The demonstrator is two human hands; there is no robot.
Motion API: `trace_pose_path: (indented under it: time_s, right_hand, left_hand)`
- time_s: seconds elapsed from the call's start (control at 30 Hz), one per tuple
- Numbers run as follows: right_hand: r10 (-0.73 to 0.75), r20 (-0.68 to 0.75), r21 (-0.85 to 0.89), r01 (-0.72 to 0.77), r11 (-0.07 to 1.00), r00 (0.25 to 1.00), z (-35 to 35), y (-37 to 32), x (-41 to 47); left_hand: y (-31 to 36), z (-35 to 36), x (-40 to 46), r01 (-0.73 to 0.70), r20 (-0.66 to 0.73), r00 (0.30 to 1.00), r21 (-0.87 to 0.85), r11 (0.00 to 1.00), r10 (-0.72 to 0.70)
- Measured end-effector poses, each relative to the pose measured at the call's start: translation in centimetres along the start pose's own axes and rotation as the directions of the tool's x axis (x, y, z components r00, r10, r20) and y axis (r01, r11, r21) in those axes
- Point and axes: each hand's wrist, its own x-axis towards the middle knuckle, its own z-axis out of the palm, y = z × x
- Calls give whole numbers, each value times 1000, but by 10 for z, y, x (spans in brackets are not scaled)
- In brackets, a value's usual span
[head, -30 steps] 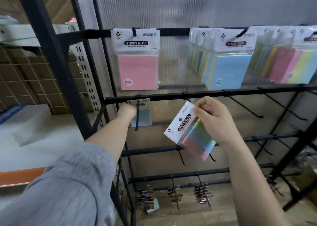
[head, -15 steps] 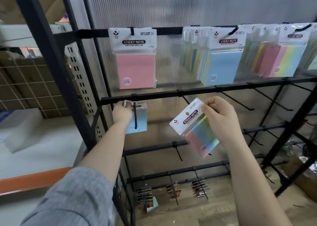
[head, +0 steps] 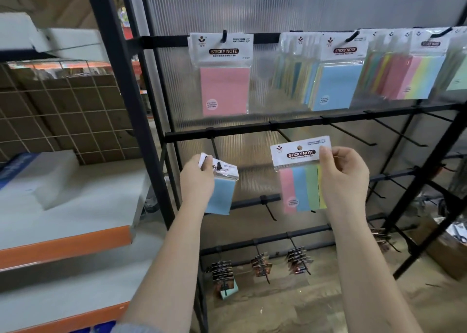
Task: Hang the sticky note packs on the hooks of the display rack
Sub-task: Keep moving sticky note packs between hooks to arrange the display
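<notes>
Two hands (head: 197,178) (head: 343,181), each holding one sticky note pack: one blue pack (head: 221,188), one striped pack (head: 300,178). One pink pack (head: 223,90) hangs alone; two crowded bunches (head: 331,84) (head: 409,77) beside it defy counting

So off to the left there's a shelving unit with orange beams (head: 65,241) and pale grey shelf boards, and a white foam-looking block (head: 38,178) sits on the upper board. Above that there's a white wire grid panel (head: 63,115) with brown cardboard boxes (head: 83,90) stacked behind it, kinda blurry. Behind everything runs a ribbed translucent plastic sheet (head: 278,6), the corrugated kind. Down low, small dark carded items (head: 298,256) hang in bunches near the floor, can't read what they are. Bottom right corner has a cardboard box (head: 447,249) on the dusty concrete floor (head: 290,312) with something shiny in it
</notes>
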Motion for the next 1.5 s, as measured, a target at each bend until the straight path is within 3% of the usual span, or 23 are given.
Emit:
trace_pose_path:
  time_s: [0.27, 0.47, 0.7, 1.0, 1.27, 1.5]
  right_hand:
    - [32, 6, 51, -33, 998, 999, -20, -6, -19]
    - [20, -63, 92, -14, 996, 998, -38, -11, -17]
    - [3, -135, 66, 6, 998, 991, -67, -6, 4]
    - [-7, -162, 115, 26, 993, 987, -125, 14, 58]
    - [0, -20, 127, 3, 992, 1000, -207, 28, 136]
    - [-96, 138, 162, 73, 984, 986, -238, 14, 194]
  left_hand:
    - [14, -20, -31, -149, 8, 989, 95, 984, 149]
    - [30, -21, -33, -182, 17, 983, 42, 982, 182]
    - [52, 2, -44, -209, 71, 975, -1, 978, 208]
    - [103, 55, -66, -245, 29, 969, -1, 970, 245]
    - [162, 130, -110, -191, -93, 979, -83, 978, 184]
    - [197, 164, -148, -171, -226, 962, -70, 983, 151]
